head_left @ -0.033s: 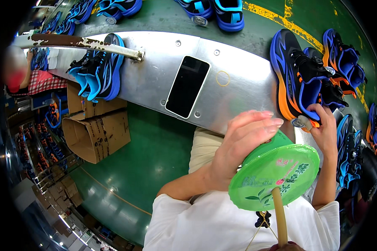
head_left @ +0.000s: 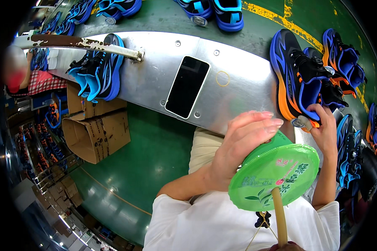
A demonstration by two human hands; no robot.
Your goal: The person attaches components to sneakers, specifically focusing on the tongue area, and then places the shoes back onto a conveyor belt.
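My left hand (head_left: 243, 142) is wrapped around a cup with a green lid (head_left: 276, 175), held close under my face. A tan straw (head_left: 279, 215) rises from the lid toward me. My right hand (head_left: 324, 127) grips the heel of a black, blue and orange shoe (head_left: 299, 79) that lies on the right end of a metal table (head_left: 151, 79). A small tag (head_left: 301, 122) hangs by my right fingers. A black phone (head_left: 187, 86) lies face up in the middle of the table, apart from both hands.
A black and light-blue pair of shoes (head_left: 98, 73) sits at the table's left under a rusty white bar (head_left: 83, 43). More shoes lie on the green floor at the top (head_left: 215, 10) and right (head_left: 343, 58). Open cardboard boxes (head_left: 96, 129) stand at the left. Another person (head_left: 14, 69) is at the far left.
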